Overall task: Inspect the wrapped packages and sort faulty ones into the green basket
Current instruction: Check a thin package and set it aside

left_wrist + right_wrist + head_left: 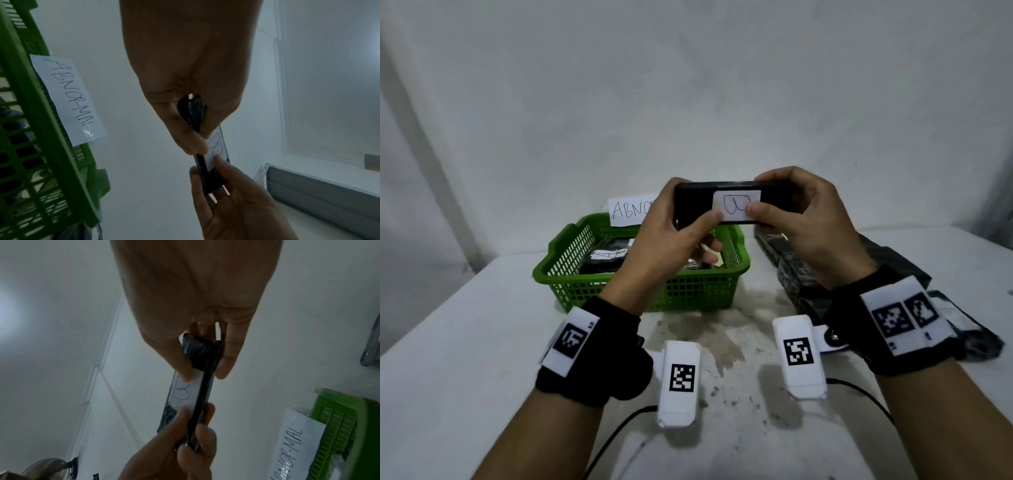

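A flat black wrapped package (695, 202) with a white label (734, 205) bearing a pen mark is held up in front of me above the green basket (571, 260). My left hand (674, 222) grips its left end, thumb on the front face. My right hand (791, 212) grips the right end, thumb on the label. In the left wrist view the package (192, 112) is pinched edge-on by the left hand (189, 123); the right hand (226, 186) holds its far end. In the right wrist view the package (203, 350) sits between thumb and fingers of the right hand (203, 363).
The basket holds several black wrapped packages (606, 257) and carries a paper sign (630, 210) reading ABNORMAL on its far rim. More black wrapped packages (801, 274) lie on the white table (465, 325) at the right. Cables run near the front edge.
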